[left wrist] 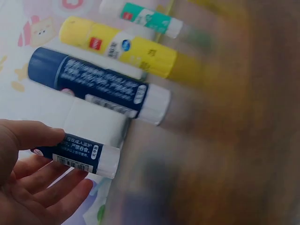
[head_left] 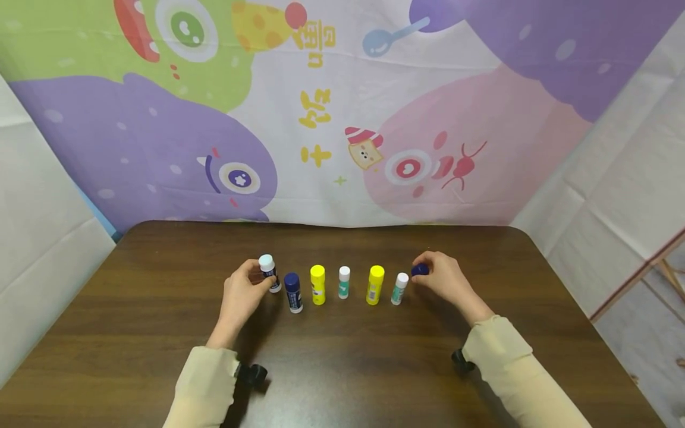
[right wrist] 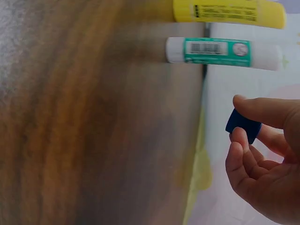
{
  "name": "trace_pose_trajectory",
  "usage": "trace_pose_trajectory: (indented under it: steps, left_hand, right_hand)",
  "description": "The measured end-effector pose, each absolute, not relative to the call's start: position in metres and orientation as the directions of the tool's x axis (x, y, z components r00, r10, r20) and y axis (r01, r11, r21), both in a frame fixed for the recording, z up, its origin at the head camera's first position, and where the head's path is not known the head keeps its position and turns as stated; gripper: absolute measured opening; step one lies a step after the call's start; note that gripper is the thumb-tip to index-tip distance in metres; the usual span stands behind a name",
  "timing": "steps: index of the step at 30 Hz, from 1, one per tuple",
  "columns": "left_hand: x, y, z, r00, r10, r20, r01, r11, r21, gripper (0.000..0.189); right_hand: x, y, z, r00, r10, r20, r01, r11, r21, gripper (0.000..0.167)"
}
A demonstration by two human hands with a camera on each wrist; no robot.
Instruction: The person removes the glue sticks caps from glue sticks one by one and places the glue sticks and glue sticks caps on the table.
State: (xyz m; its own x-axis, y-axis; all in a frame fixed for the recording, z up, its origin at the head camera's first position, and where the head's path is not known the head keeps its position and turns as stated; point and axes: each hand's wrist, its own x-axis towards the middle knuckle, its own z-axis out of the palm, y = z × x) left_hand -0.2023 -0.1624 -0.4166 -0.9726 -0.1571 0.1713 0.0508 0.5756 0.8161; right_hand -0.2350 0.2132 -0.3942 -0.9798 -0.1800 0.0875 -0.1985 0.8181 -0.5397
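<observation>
Left grip: The person's left hand [head_left: 241, 299], at the left end of the row, pinches a pale-topped navy stick [head_left: 270, 271] between thumb and fingers; its white base shows below the dark label.
Right grip: At the opposite end, the right hand [head_left: 443, 279] holds a small dark blue cap [head_left: 420, 269] pinched between thumb and fingertips, apart from the nearest stick.
Row of sticks: Between the hands I count five, upright and apart — a navy-capped stick [head_left: 293, 292], a left yellow stick [head_left: 318, 285], a small green-labelled stick [head_left: 344, 282], a right yellow stick [head_left: 374, 285] and a second green-labelled stick [head_left: 399, 289], both green ones white-capped.
Tabletop: Dark wood-grained tabletop [head_left: 342, 362] beneath them; from my distant seat the left wrist view blurs there, so I cannot tell whether the held stick's base touches it.
Backdrop: Behind stands a cartoon-printed cloth [head_left: 321, 196], with purple, green and pink characters.
Sleeves: Two cream sleeves [head_left: 206, 380] reach in from the near edge, bare hands beyond the cuffs.
</observation>
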Motion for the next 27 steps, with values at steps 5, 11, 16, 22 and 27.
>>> trace_pose_trajectory:
  steps: [5, 11, 16, 22, 27]
  left_hand:
    - [-0.202, -0.158, -0.423, -0.972, -0.156, 0.176, 0.056, 0.571, 0.819, 0.031]
    - [-0.202, -0.155, -0.428, -0.975, -0.154, 0.163, 0.046, 0.575, 0.817, 0.032]
    - [-0.202, -0.154, -0.43, -0.972, -0.152, 0.178, 0.06, 0.573, 0.817, 0.032]
    - [-0.203, -0.153, -0.43, -0.97, -0.155, 0.187, 0.065, 0.575, 0.816, 0.031]
    - [-0.203, -0.154, -0.431, -0.971, -0.149, 0.185, 0.062, 0.592, 0.804, 0.03]
  right_hand:
    - [-0.239, 0.213, -0.403, -0.98, -0.195, 0.03, -0.182, 0.833, -0.522, 0.026]
    - [-0.241, 0.213, -0.412, -0.98, -0.197, -0.013, -0.165, 0.853, -0.496, 0.023]
    - [-0.241, 0.213, -0.417, -0.981, -0.191, -0.033, -0.151, 0.857, -0.492, 0.023]
    - [-0.24, 0.213, -0.422, -0.98, -0.191, -0.054, -0.142, 0.866, -0.48, 0.024]
    - [-0.24, 0.213, -0.423, -0.982, -0.181, -0.052, -0.134, 0.867, -0.48, 0.025]
